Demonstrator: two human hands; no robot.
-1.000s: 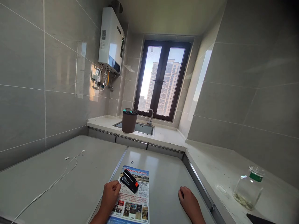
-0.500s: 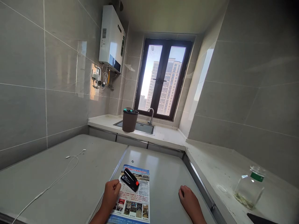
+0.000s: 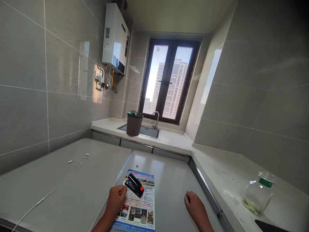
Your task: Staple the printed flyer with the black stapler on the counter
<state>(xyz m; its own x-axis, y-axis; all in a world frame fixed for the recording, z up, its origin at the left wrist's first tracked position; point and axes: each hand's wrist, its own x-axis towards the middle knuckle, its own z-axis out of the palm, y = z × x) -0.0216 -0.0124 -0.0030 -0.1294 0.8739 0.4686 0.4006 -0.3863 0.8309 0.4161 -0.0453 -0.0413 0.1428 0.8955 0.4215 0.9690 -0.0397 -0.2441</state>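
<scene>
A printed colour flyer (image 3: pixel 140 209) lies flat on the grey table (image 3: pixel 169 190) in front of me. On its upper part rests a black stapler (image 3: pixel 134 185) with a red end. My left hand (image 3: pixel 115 199) sits curled in a loose fist on the flyer's left edge, its knuckles just short of the stapler's near end; nothing shows inside it. My right hand (image 3: pixel 196 207) rests on the bare table to the right of the flyer, fingers curled under, holding nothing visible.
White earphones with a long cable (image 3: pixel 60 182) trail across the left tabletop. A glass jar (image 3: pixel 257 193) stands on the white counter at right. Further back are a brown bin (image 3: pixel 134 123), a sink with tap (image 3: pixel 148 130), a window, and a wall water heater (image 3: pixel 115 38).
The view has tilted slightly; my left hand has edged a little closer to the stapler. The right hand and the stapler have not moved.
</scene>
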